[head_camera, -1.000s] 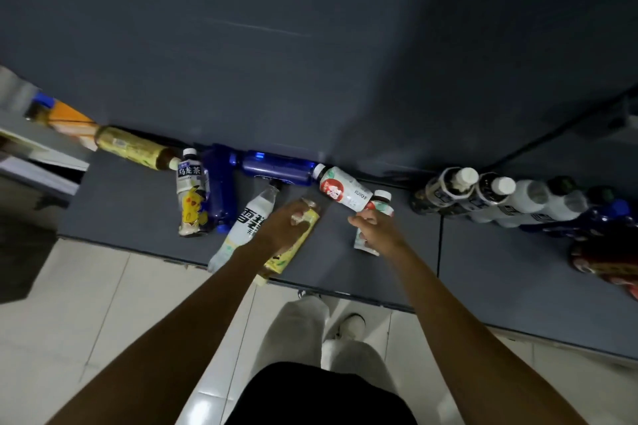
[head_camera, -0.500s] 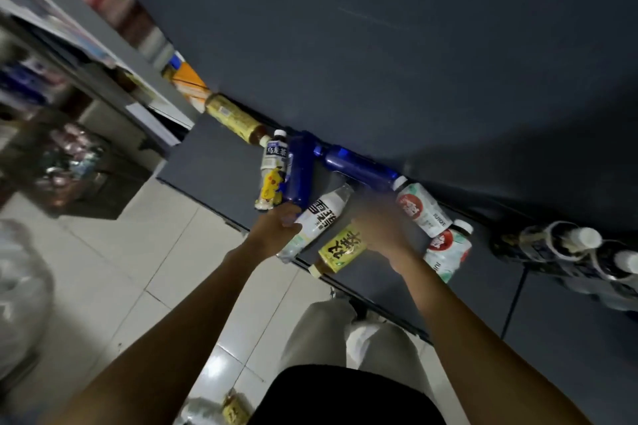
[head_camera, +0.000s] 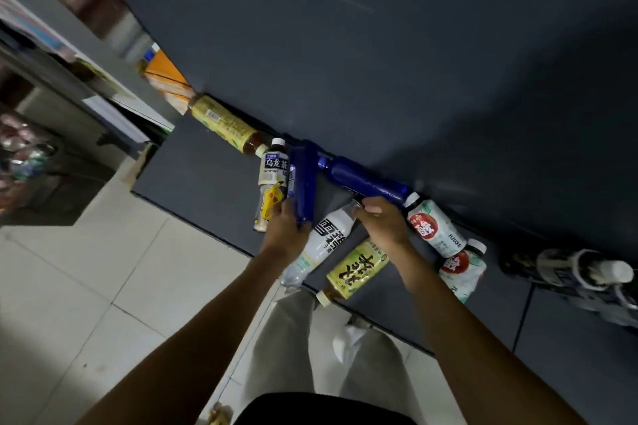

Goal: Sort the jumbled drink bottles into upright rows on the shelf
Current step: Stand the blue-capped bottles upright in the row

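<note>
Several drink bottles lie jumbled on the dark grey shelf (head_camera: pixel 193 179). My left hand (head_camera: pixel 283 233) grips the lower end of a dark blue bottle (head_camera: pixel 303 179) that points toward the back panel. My right hand (head_camera: pixel 379 221) has curled fingers on the neck of a white bottle with black characters (head_camera: pixel 328 240). A yellow-green tea bottle (head_camera: pixel 355 267) lies beside it, cap over the shelf's front edge. A second blue bottle (head_camera: pixel 366 180) lies along the back. An oolong tea bottle (head_camera: pixel 272 179) lies left of my left hand.
A yellow tea bottle (head_camera: pixel 224 122) lies at the back left. Two red-logo juice bottles (head_camera: pixel 433 228) (head_camera: pixel 461 269) lie right of my right hand. Dark bottles with white caps (head_camera: pixel 587 274) stand in a row far right. Tiled floor (head_camera: pixel 103 269) lies below; another rack (head_camera: pixel 51 55) stands left.
The view has swung left and closer. My left hand left the yellow-green bottle and took the blue bottle. My right hand moved from the juice bottle to the white bottle's neck.
</note>
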